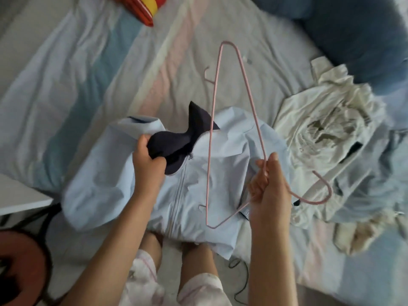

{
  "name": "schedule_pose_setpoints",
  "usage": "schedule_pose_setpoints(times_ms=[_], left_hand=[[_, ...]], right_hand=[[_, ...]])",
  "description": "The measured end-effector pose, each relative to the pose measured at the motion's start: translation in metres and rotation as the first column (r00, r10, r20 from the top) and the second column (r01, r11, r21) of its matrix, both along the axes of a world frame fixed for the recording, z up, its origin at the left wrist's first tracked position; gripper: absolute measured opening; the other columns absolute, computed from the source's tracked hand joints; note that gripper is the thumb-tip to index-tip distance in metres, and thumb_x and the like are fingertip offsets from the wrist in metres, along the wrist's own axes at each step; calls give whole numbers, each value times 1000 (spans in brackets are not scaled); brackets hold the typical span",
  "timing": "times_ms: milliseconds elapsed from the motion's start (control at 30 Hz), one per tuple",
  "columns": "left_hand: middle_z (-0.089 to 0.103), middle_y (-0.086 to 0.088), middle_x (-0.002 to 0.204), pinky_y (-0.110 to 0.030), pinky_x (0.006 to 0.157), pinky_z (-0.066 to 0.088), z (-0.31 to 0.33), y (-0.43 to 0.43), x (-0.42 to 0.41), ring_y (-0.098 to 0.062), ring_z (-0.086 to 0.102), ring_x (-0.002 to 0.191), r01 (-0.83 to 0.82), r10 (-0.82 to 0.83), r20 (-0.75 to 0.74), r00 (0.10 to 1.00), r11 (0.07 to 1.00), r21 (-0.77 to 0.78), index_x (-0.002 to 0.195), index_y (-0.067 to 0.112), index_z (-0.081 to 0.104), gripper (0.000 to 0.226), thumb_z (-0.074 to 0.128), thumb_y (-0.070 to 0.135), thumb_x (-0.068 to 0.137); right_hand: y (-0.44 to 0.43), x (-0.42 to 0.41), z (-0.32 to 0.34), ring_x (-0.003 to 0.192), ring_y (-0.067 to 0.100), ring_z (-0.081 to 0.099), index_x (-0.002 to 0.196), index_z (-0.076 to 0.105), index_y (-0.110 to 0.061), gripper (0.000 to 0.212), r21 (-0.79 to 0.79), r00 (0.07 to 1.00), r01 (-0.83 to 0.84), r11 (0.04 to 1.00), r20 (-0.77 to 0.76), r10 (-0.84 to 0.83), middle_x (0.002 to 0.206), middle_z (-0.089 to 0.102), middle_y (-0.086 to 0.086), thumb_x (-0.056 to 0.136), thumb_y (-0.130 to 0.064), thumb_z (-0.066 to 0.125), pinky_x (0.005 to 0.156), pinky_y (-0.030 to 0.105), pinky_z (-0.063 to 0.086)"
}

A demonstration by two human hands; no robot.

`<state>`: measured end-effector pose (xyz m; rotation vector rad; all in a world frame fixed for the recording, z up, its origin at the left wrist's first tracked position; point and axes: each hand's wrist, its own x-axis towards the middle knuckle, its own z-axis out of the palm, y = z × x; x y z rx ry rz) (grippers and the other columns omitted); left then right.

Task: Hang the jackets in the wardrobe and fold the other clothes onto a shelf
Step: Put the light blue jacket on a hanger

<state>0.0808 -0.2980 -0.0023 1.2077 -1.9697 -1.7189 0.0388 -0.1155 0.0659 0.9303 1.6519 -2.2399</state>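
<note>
Here, one blue jacket (pixel 154 184) (navy collar (pixel 172 142) in left fingers' (pixel 159 161) grip), one pink hanger (pixel 256 122) in right fingers' (pixel 260 173) grip.

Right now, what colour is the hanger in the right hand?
Pink: the hanger shows best in the head view.

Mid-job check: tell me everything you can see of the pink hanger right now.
The pink hanger is thin wire, apparently coated: a triangular frame, a curved hook and two small notches jutting from its long bar. It carries no garment. It is held sideways, hook pointing right. The right hand grips it where frame meets hook. It is above the light blue jacket on the bed; contact with it cannot be told.
</note>
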Motion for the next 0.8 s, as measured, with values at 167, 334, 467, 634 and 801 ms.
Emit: schedule_pose_setpoints(times_ms=[167,334,467,634,801], left_hand=[[60,7,84,-34,79,50,81,8,44,-13,60,83,-3,-7,-83,996,993,-121,89,17,55,24,70,12,71],[62,17,71,-15,68,43,131,-11,48,9,54,69,66,-99,-114,989,962,-263,86,14,61,13,70,8,79],[54,19,51,-8,48,32,198,-20,44,2,45,49,256,-318,-146,937,908,-332,60,21,49,31,65,3,81],[54,13,54,-8,52,33,281,-8,35,6,47,55,473,-574,-246,781,801,-367,67,24,62,31,65,-3,82],[54,10,55,-12,52,34,339,-13,28,-1,47,58,579,-677,-330,657,735,-353,59,30,65,30,72,9,79]], right_hand=[[-1,11,88,41,3,19,66,61,-17,39,-131,982,55,990,-174,-77,47,26,-10,99,-32,46,44,19,14],[-10,-1,164,45,6,18,68,59,-18,41,-361,878,41,932,-432,-206,48,30,-10,101,-34,41,48,21,17],[-4,-2,234,47,7,16,67,60,-18,48,-541,778,-114,833,-570,-263,48,28,-9,102,-38,35,47,18,22],[10,-4,293,44,6,21,65,62,-20,49,-511,709,-235,827,-672,-214,47,28,-9,101,-39,35,46,19,23],[29,-2,334,43,6,22,63,61,-19,49,-429,639,-329,841,-757,-137,47,30,-9,102,-32,34,46,19,22]])
